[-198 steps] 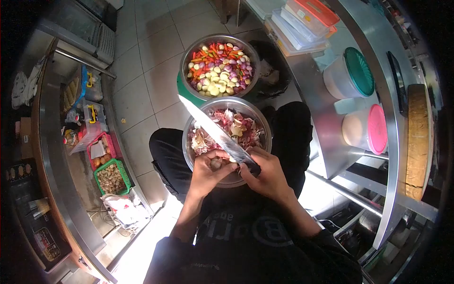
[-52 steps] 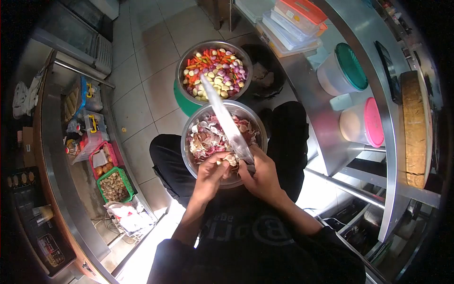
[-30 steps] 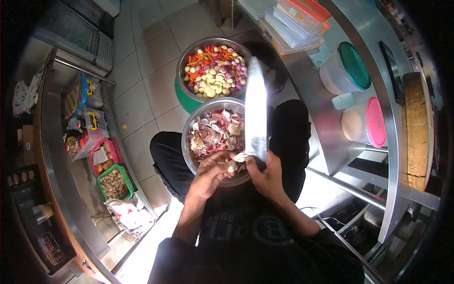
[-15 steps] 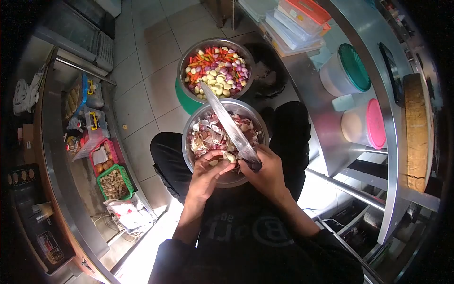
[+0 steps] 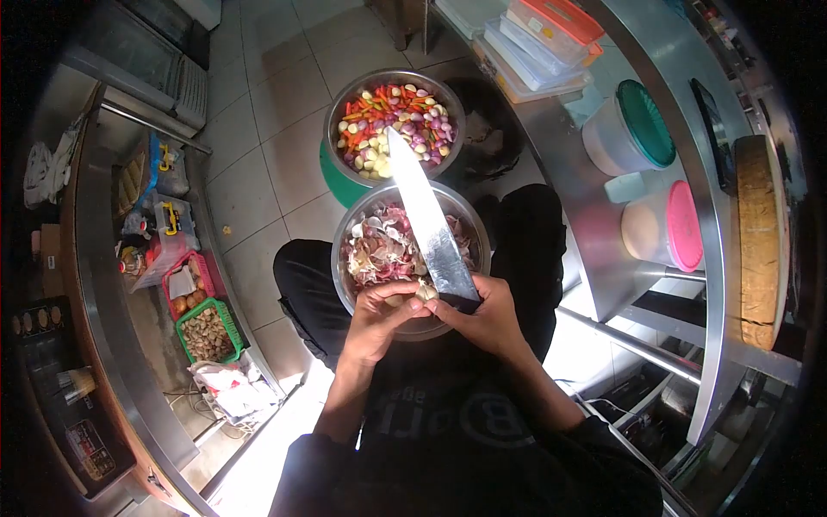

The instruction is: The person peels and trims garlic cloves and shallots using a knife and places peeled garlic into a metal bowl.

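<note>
My left hand (image 5: 376,317) is closed, pinching a pale garlic clove (image 5: 425,291) between thumb and fingertips. My right hand (image 5: 484,315) wraps the dark handle of a large knife (image 5: 422,211), its thumb close against the clove. The wide blade points away from me, its flat side bright with glare. Beneath both hands, a metal bowl (image 5: 343,289) in my lap holds garlic and papery skins (image 5: 379,246). Beyond the blade's tip, a second metal bowl (image 5: 330,142) contains peeled garlic, shallots and red and orange chillies (image 5: 362,112); the blade hides part of its contents.
A green round base (image 5: 336,181) shows under the far bowl. Left, a shelf holds a green basket (image 5: 234,332) and a pink basket (image 5: 207,280). At right, a steel shelf (image 5: 577,198) carries lidded tubs (image 5: 616,129); a round wooden block (image 5: 758,241) stands above.
The knife has turned so its broad flat faces up more, and its tip has swung slightly right. Both hands stay over the near bowl, the thumbs now closer together at the clove.
</note>
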`<state>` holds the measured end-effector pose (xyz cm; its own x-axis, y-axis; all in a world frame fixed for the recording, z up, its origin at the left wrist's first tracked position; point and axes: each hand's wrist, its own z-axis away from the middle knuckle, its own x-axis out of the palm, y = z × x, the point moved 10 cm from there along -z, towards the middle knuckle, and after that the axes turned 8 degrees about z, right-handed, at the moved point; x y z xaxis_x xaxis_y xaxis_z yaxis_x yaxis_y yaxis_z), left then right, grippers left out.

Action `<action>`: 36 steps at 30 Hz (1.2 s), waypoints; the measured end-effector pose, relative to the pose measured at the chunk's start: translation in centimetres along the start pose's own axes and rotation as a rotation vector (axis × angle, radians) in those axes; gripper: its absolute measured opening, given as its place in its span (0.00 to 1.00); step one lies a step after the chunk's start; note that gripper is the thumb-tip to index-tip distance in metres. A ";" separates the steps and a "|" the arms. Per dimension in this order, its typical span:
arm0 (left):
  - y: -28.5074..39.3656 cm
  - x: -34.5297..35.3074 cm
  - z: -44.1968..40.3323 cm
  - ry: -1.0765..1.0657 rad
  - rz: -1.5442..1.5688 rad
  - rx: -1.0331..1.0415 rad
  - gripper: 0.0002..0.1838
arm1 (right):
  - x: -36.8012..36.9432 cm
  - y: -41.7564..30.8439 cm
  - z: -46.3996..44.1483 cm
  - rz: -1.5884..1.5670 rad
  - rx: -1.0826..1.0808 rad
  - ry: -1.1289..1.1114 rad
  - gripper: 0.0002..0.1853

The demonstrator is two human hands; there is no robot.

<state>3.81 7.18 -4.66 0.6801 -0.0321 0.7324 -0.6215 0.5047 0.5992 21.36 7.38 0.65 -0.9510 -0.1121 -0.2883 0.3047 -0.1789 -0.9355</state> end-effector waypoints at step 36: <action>-0.8 0.5 -0.5 0.115 -0.042 -0.031 0.15 | -0.6 -0.5 0.0 0.034 -0.038 0.099 0.18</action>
<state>4.82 7.17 -4.95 0.7465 0.0447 0.6638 -0.5805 0.5314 0.6170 21.79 7.51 1.32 -0.9413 -0.0200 -0.3369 0.3363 -0.1389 -0.9315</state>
